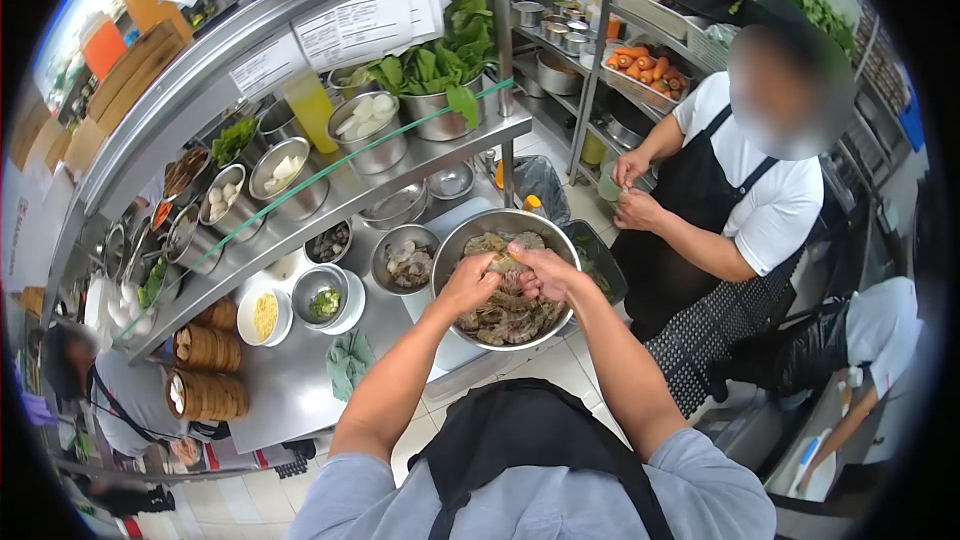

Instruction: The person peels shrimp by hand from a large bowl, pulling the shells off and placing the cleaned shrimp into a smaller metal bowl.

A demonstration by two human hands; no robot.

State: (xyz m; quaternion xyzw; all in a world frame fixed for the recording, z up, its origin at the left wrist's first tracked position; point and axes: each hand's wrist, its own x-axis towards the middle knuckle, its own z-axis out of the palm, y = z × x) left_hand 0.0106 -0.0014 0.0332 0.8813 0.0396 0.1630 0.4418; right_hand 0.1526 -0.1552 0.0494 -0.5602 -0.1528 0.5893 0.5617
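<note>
A large steel bowl (448, 258) full of raw, unpeeled shrimp (500, 324) stands at the edge of the counter before me. Above it, both my hands are closed on one shrimp (507, 256), which they partly hide. My left hand (472, 283) pinches it from the left. From the right, my right hand (543, 272) grips it with thumb and fingers. Just left of the large bowl sits a smaller steel bowl (379, 265) with shrimp pieces that look peeled. Farther back, another small bowl (328, 242) holds dark pieces I cannot make out.
Left on the steel counter are a bowl of yellow strips (264, 318), a bowl of chopped greens (323, 302), a green cloth (349, 363) and bamboo steamers (210, 395). A shelf (430, 162) with steel pots overhangs the counter. A co-worker (720, 155) stands close on the right.
</note>
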